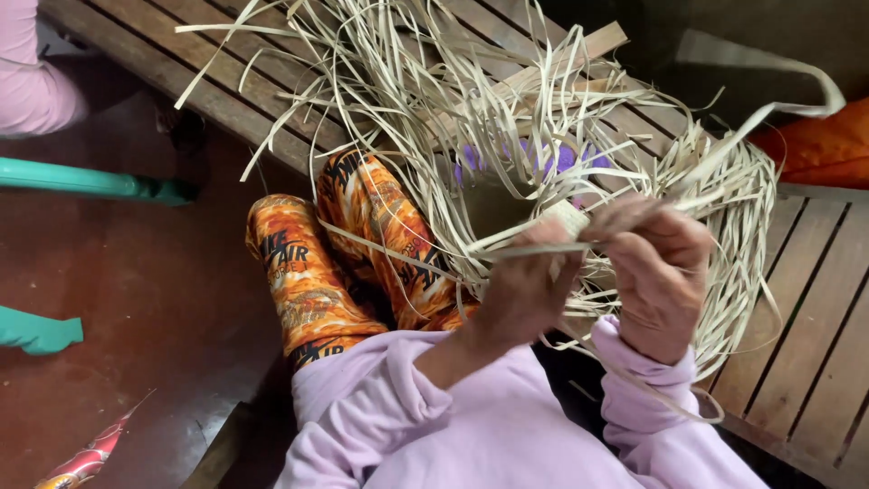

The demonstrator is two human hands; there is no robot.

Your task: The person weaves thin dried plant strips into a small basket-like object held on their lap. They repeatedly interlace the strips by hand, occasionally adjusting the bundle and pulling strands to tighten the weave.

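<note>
Pinching pale strip (534, 249) (both fists curled): left hand (523, 294), right hand (656, 272).

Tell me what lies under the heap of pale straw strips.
Under the straw strips show a slatted wooden bench, a loose wooden stick and something purple, mostly covered, so its kind is unclear. Both hands pinch strips at the near edge.

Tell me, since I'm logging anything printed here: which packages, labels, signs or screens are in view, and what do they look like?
Printed trousers: centre, on the person's legs, orange and yellow with dark lettering.
Wrapper-like thing: bottom left on the floor, narrow, red and silvery; too small to tell more.
No labels, signs or screens show.
</note>
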